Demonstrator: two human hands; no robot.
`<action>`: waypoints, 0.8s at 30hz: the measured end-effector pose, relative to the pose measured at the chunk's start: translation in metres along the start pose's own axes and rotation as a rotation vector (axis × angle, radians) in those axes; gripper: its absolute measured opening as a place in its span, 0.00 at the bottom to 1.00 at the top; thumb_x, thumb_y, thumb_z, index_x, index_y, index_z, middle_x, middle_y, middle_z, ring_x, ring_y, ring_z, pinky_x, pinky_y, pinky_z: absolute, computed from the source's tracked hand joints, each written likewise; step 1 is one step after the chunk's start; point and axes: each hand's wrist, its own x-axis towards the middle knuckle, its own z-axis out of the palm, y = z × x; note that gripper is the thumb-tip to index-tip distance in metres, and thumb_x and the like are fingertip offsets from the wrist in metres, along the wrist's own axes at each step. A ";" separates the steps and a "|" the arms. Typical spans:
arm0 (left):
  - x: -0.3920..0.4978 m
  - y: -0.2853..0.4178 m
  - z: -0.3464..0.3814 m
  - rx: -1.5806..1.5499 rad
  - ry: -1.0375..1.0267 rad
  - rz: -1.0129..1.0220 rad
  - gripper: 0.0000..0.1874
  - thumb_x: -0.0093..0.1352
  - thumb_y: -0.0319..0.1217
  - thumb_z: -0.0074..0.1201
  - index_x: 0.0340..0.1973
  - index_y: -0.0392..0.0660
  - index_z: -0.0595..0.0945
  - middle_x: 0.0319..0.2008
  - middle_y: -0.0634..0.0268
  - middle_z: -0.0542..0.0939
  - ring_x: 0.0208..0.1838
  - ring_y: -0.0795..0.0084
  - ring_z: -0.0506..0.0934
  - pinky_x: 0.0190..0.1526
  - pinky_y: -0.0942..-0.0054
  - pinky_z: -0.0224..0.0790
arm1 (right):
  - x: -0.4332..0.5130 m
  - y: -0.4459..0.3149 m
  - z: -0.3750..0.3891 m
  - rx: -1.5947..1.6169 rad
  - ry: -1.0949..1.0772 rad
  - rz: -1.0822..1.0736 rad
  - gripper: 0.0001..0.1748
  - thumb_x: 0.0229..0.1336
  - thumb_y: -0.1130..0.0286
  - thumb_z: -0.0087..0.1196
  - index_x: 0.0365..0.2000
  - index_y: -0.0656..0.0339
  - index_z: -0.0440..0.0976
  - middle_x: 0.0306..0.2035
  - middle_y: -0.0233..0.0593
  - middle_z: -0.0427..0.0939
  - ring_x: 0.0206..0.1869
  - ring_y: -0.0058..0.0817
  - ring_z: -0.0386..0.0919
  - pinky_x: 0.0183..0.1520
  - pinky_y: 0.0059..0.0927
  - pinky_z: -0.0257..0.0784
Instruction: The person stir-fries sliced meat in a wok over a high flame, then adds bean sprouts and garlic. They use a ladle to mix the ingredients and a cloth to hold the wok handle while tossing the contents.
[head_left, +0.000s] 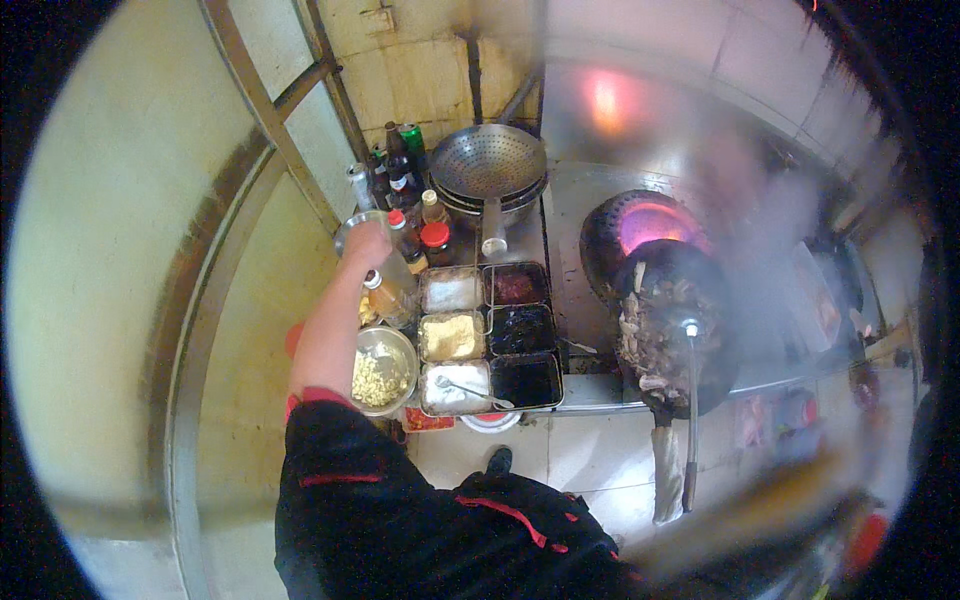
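My left hand (369, 244) reaches into or over the rim of a round container (350, 225) at the back left. Its fingers are curled and partly hidden, so I cannot tell what they hold. A bottle with an amber liquid (390, 298) stands close in front of that hand. Below my forearm sits a steel bowl of chopped garlic (380, 371). My right hand is out of view. On the right, a wok (716, 375) holds steaming meat pieces (649, 330). A ladle (691, 405) rests in it, and its wrapped handle (666, 472) points towards me.
A lit burner (656, 223) glows behind the wok. Seasoning trays (452, 336) stand in two columns, a spoon (472, 391) lying across the front ones. Stacked perforated strainers (489, 161) and several bottles (399, 161) stand behind. Steam (780, 217) blurs the right side.
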 end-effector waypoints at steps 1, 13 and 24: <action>-0.003 0.000 -0.013 -0.034 0.034 -0.069 0.13 0.54 0.36 0.59 0.30 0.40 0.80 0.35 0.49 0.79 0.40 0.51 0.77 0.43 0.60 0.70 | 0.000 0.003 0.001 0.004 -0.002 0.003 0.29 0.53 0.65 0.53 0.55 0.59 0.61 0.42 0.39 0.73 0.33 0.29 0.74 0.25 0.32 0.71; -0.056 0.080 -0.211 -1.258 0.723 0.260 0.33 0.53 0.19 0.58 0.54 0.39 0.62 0.45 0.61 0.74 0.43 0.66 0.76 0.49 0.69 0.68 | 0.040 0.067 0.024 0.072 -0.105 0.023 0.28 0.49 0.71 0.56 0.52 0.63 0.63 0.42 0.40 0.75 0.32 0.32 0.75 0.22 0.35 0.71; -0.133 0.323 -0.151 0.310 0.272 0.958 0.22 0.48 0.26 0.56 0.41 0.43 0.74 0.38 0.52 0.75 0.43 0.57 0.73 0.43 0.63 0.66 | 0.026 0.166 0.013 0.129 -0.035 0.024 0.17 0.57 0.62 0.46 0.46 0.57 0.67 0.30 0.38 0.74 0.31 0.36 0.71 0.28 0.40 0.71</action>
